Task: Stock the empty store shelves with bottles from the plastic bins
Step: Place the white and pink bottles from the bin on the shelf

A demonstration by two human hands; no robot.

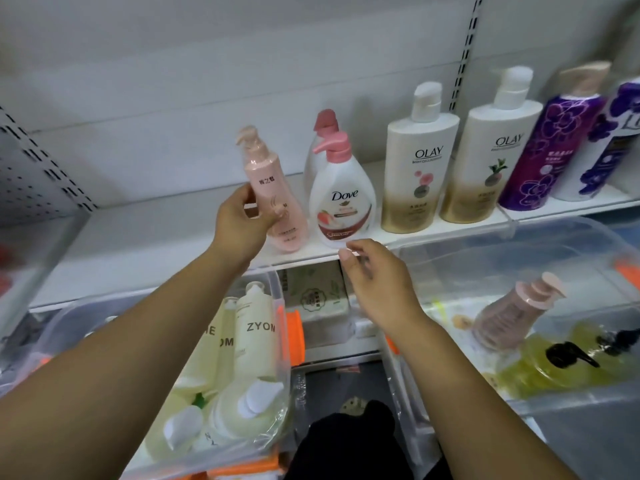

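Head view: nearest, two clear bins, the left bin [277, 282] packed with pale bottles, the right bin [571, 237] with a few. Above them the right hand [377, 282] hovers with loosely spread fingers, holding nothing. Farther, the left hand [242, 220] grips a tilted pink bottle [273, 188], its base on the shelf [156, 237] beside a Dove bottle [341, 199].

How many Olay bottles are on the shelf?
2. One Olay bottle stands right of the Dove bottle; the other stands beside it, next to the purple bottle. More could be hidden behind.
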